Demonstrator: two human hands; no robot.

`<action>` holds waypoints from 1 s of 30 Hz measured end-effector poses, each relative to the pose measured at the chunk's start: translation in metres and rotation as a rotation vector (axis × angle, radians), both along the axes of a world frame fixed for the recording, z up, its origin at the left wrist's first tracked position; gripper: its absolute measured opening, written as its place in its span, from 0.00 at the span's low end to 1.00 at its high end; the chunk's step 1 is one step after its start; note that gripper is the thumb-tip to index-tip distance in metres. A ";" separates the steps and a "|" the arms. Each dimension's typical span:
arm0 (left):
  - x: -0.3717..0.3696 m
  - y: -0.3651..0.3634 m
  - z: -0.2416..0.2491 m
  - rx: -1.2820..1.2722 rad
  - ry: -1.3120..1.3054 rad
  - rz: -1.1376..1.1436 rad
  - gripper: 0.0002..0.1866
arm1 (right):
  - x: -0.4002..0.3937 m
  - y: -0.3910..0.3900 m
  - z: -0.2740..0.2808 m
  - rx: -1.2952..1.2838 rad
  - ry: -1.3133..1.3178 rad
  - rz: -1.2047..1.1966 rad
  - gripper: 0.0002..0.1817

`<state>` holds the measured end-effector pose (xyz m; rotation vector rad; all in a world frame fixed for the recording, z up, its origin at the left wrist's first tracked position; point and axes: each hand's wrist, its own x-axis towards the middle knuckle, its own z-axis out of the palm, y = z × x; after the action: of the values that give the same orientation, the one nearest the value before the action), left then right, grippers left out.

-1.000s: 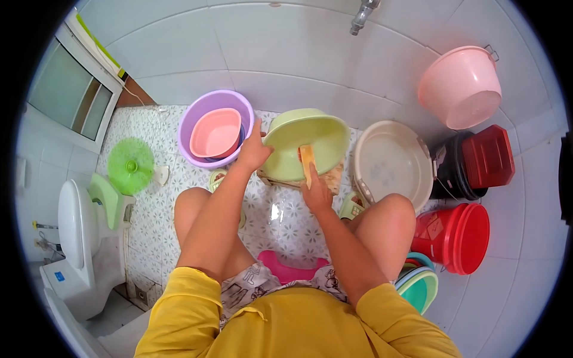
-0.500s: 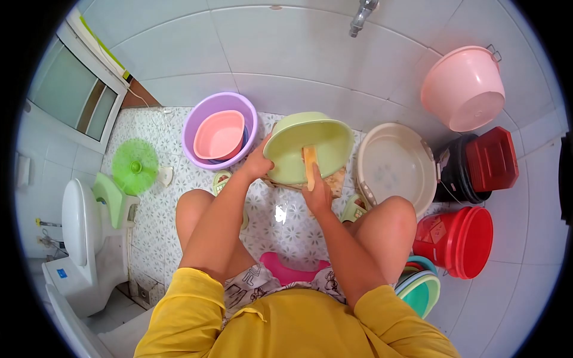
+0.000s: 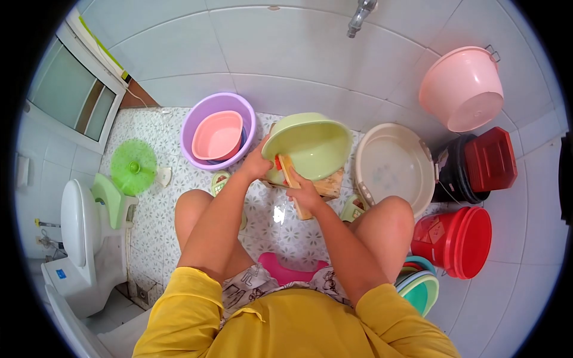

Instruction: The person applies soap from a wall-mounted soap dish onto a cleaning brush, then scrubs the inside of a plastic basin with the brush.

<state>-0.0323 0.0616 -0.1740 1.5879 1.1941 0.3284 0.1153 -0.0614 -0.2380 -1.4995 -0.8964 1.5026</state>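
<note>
A pale green basin (image 3: 316, 143) is tilted toward me over a wooden block (image 3: 329, 184) on the floor. My left hand (image 3: 256, 163) is closed on the basin's left rim. In my right hand (image 3: 305, 193) is a wooden-backed scrub brush (image 3: 289, 172) with red bristles, its handle end sticking out below the fingers. The bristles lie against the inside of the basin at the lower left, close to my left hand.
On the left stand a purple basin (image 3: 187, 136) holding a pink basin (image 3: 216, 136), and a green lid (image 3: 132, 164). A cream basin (image 3: 395, 170) is right, beside a red bucket (image 3: 441, 238), a dark red container (image 3: 492, 160) and a hanging pink bucket (image 3: 462, 89).
The brush has moved left and down across the inside of the basin, from near its middle to beside my left hand. The basin stays nearly in place.
</note>
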 end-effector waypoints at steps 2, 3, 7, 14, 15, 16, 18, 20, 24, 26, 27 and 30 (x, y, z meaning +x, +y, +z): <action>0.000 -0.001 0.002 -0.013 -0.001 0.013 0.46 | 0.010 -0.002 0.005 -0.047 0.016 0.020 0.43; 0.000 0.000 -0.004 0.024 -0.003 0.003 0.46 | 0.015 -0.003 -0.001 -0.046 0.018 0.019 0.43; -0.002 0.003 -0.018 0.135 0.004 -0.019 0.45 | 0.020 -0.005 0.018 -0.002 -0.851 0.030 0.43; -0.003 0.002 -0.014 0.077 -0.030 -0.040 0.45 | 0.025 -0.005 0.026 -0.206 -1.081 -0.103 0.47; -0.002 0.002 -0.016 0.109 -0.010 -0.040 0.45 | 0.024 -0.005 0.021 -0.207 -1.081 -0.102 0.47; -0.002 0.002 -0.018 0.143 0.009 -0.040 0.45 | 0.022 -0.005 0.017 -0.179 -1.021 -0.091 0.46; -0.001 0.002 -0.018 0.143 0.023 -0.045 0.45 | 0.017 -0.006 0.004 -0.150 -0.962 -0.079 0.45; 0.000 0.002 -0.017 0.144 0.034 -0.048 0.45 | 0.010 -0.005 -0.014 0.140 -0.603 0.010 0.44; 0.001 0.003 -0.020 0.050 0.006 -0.010 0.45 | 0.004 -0.001 0.032 -0.161 0.120 -0.060 0.46; 0.001 0.002 -0.017 0.046 0.014 -0.011 0.45 | 0.018 -0.002 0.000 -0.053 -0.134 -0.034 0.45; 0.003 0.000 -0.010 0.016 0.020 0.001 0.45 | 0.020 -0.002 0.007 0.058 -0.388 -0.007 0.44; 0.002 0.001 -0.015 0.047 0.023 0.001 0.45 | 0.022 -0.005 0.035 -0.117 -0.887 0.035 0.43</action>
<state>-0.0302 0.0625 -0.1887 1.6354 1.2125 0.3423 0.1375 -0.0665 -0.2025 -2.2965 -1.3388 0.8776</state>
